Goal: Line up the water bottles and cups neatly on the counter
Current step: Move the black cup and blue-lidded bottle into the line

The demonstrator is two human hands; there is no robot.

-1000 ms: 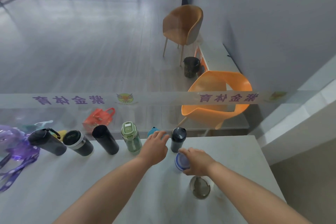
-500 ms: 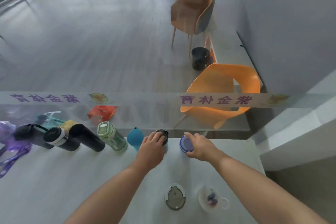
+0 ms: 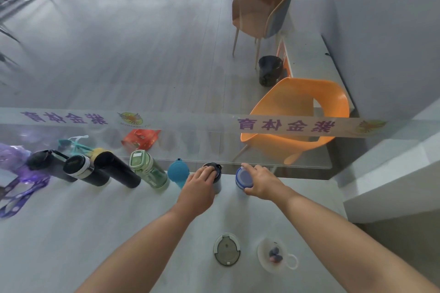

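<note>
A row of bottles stands along the far edge of the white counter (image 3: pixel 95 233): a black handled bottle (image 3: pixel 45 164), a black-and-white tumbler (image 3: pixel 81 170), a tall black flask (image 3: pixel 116 169), a green bottle (image 3: pixel 148 170) and a blue cup (image 3: pixel 178 172). My left hand (image 3: pixel 198 188) grips the dark-lidded grey tumbler (image 3: pixel 217 177) beside the blue cup. My right hand (image 3: pixel 259 182) holds a blue-lidded cup (image 3: pixel 242 177) at the row's right end. A grey-lidded cup (image 3: pixel 226 248) and a clear glass mug (image 3: pixel 273 256) stand near me.
A glass panel with a printed strip (image 3: pixel 285 126) rises behind the row. A purple lanyard and bag (image 3: pixel 16 181) lie at the counter's left. Beyond the glass are an orange chair (image 3: pixel 300 121), a brown chair (image 3: pixel 262 7) and a black bin (image 3: pixel 270 70).
Both hands moved toward the glass. My right hand carried the blue-lidded cup to the row's right end; my left shifted from near the blue cup onto the grey tumbler.
</note>
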